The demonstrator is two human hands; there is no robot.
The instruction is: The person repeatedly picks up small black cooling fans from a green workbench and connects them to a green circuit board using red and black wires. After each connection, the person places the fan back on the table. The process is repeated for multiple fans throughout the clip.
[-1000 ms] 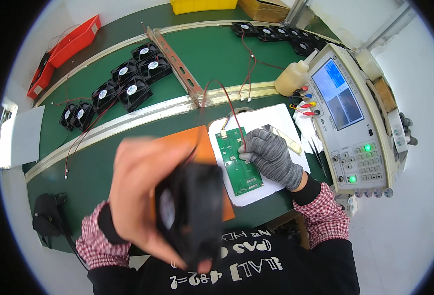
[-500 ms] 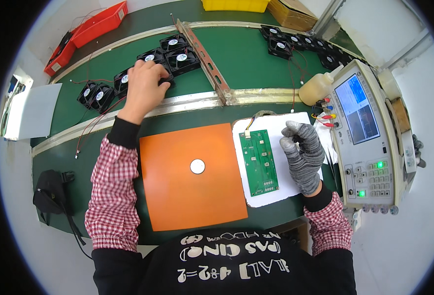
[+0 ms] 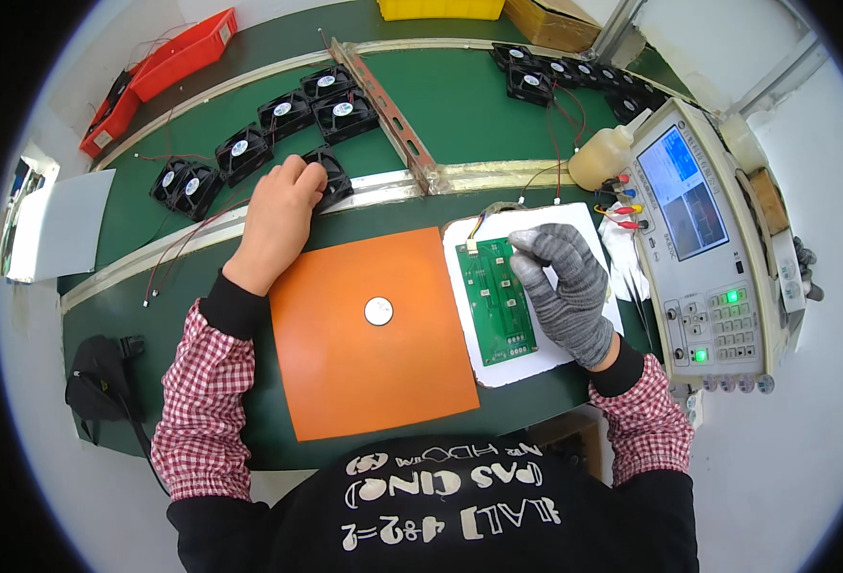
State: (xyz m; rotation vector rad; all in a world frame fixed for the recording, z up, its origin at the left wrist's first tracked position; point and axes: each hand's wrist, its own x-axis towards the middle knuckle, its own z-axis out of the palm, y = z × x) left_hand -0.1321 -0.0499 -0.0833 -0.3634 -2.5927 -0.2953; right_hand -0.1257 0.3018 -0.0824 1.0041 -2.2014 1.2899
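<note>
Head cam: left hand (image 3: 276, 218) on black fan (image 3: 339, 183), 11 o'clock; right hand (image 3: 570, 291) half-curled over green board (image 3: 493, 304), its 2 o'clock side, can't tell either grip tbh.

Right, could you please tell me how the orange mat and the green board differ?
The mat is orange and broad; the board is green, smaller and narrower. The mat lies on the bench, while the board lies on a white pad. The mat shows a white disc, while the board bears small parts and a wired connector. Both lie flat.
</note>
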